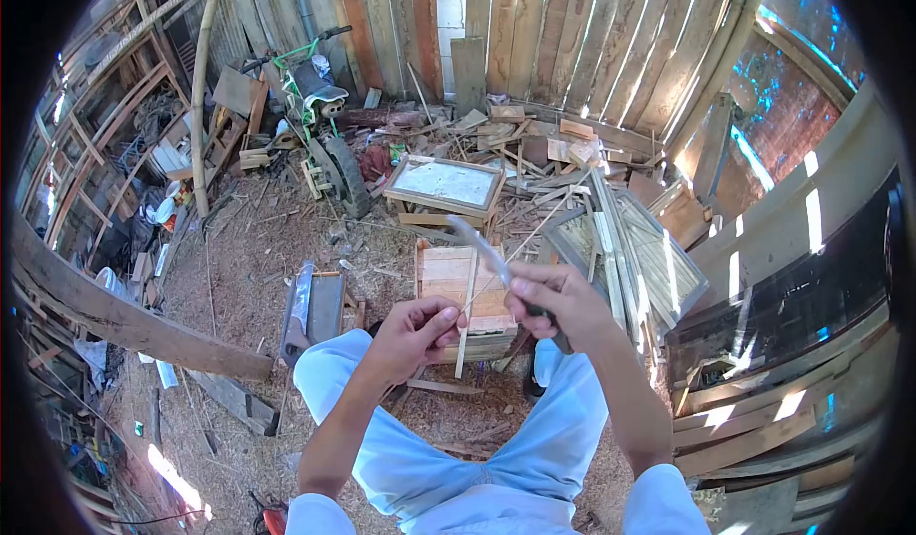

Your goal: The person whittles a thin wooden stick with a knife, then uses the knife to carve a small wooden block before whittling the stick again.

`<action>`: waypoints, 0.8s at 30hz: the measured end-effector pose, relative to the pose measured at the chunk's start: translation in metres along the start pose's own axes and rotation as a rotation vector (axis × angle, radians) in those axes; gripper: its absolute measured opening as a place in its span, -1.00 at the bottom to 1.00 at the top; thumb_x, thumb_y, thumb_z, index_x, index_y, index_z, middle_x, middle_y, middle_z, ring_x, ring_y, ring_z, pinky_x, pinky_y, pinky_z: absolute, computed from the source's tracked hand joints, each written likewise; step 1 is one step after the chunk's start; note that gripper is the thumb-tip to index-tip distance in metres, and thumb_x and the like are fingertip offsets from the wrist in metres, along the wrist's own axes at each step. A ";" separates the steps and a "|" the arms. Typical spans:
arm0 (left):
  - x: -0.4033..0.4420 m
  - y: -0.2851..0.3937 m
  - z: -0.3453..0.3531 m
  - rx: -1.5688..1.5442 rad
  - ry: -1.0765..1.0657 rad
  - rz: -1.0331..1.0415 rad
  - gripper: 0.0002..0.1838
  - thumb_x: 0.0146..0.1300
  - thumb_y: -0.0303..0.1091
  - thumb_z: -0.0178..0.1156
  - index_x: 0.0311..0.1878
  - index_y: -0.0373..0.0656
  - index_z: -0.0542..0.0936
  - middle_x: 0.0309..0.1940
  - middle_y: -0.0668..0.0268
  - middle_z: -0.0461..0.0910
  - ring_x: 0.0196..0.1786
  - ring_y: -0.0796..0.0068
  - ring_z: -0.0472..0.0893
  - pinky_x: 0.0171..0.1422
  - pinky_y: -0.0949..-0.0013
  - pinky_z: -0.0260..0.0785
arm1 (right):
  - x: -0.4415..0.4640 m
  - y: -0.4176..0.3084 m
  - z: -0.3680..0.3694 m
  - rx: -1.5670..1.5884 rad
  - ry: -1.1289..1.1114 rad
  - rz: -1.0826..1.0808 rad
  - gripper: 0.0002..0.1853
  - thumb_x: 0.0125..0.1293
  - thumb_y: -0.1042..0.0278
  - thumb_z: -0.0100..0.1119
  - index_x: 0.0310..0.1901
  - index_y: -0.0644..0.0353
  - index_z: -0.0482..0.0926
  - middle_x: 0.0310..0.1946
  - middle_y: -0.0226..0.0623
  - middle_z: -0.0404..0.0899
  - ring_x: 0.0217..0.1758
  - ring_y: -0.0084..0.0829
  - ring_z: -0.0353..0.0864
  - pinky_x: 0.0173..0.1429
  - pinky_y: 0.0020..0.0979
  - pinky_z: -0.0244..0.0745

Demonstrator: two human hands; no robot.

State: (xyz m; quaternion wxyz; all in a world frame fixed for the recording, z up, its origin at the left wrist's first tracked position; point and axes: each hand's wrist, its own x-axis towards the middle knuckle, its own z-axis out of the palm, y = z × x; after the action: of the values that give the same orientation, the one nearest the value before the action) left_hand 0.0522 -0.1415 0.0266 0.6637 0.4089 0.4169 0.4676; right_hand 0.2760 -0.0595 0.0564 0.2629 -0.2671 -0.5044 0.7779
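My right hand (563, 304) is closed round the dark handle of a knife (485, 249), whose curved, slightly blurred blade points up and left. A thin wooden strip (539, 230) runs from my left hand up and right past the blade. My left hand (420, 335) pinches the strip's lower end between thumb and fingers. Below both hands stands a small wooden box (447, 266) with a slatted top, and a flat pale stick (468, 323) lies across it.
A framed white panel (447, 182) stands beyond the box. Scrap wood (534, 144) is heaped along the plank wall. A small bike (320, 105) leans at the back left. At right lie long boards (611, 239); a saw (298, 315) lies at left.
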 end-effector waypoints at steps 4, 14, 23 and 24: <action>0.000 -0.005 -0.010 0.061 -0.013 -0.017 -0.76 0.43 -0.24 0.07 -0.22 -0.23 0.57 -0.59 0.55 0.29 -0.57 0.82 0.21 -0.56 0.67 0.03 | -0.005 -0.020 -0.014 0.086 0.017 -0.029 -0.64 0.42 0.38 0.01 0.20 0.30 0.42 -0.46 -0.44 0.41 -0.61 -0.76 0.19 -0.61 -0.72 0.09; 0.002 -0.001 -0.020 0.121 -0.027 -0.045 -0.76 0.42 -0.21 0.09 -0.23 -0.17 0.59 -0.60 0.60 0.27 -0.57 0.81 0.18 -0.55 0.65 -0.01 | -0.009 -0.049 -0.058 0.077 0.240 -0.189 -0.61 0.38 0.36 0.07 0.20 0.28 0.43 -0.49 -0.49 0.39 -0.62 -0.75 0.20 -0.66 -0.72 0.06; 0.000 -0.007 -0.040 0.115 0.076 -0.009 -0.78 0.42 -0.24 0.07 -0.23 -0.21 0.54 -0.61 0.53 0.25 -0.62 0.79 0.15 -0.64 0.64 -0.06 | -0.014 -0.059 -0.098 0.143 0.338 -0.424 -0.57 0.38 0.36 0.05 0.25 0.25 0.38 -0.47 -0.47 0.44 -0.64 -0.75 0.22 -0.67 -0.72 0.06; 0.001 -0.008 -0.039 0.114 0.079 -0.006 -0.78 0.42 -0.24 0.07 -0.23 -0.21 0.54 -0.61 0.53 0.25 -0.62 0.79 0.15 -0.64 0.64 -0.06 | -0.014 -0.053 -0.084 0.032 0.387 -0.337 -0.55 0.37 0.34 0.07 0.26 0.24 0.37 -0.46 -0.44 0.46 -0.64 -0.75 0.23 -0.67 -0.72 0.06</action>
State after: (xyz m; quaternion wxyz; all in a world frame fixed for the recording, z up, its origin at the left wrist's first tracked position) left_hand 0.0179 -0.1358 0.0066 0.6236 0.4259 0.4699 0.4571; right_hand 0.3508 0.0035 0.0789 0.4847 -0.3189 -0.4700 0.6652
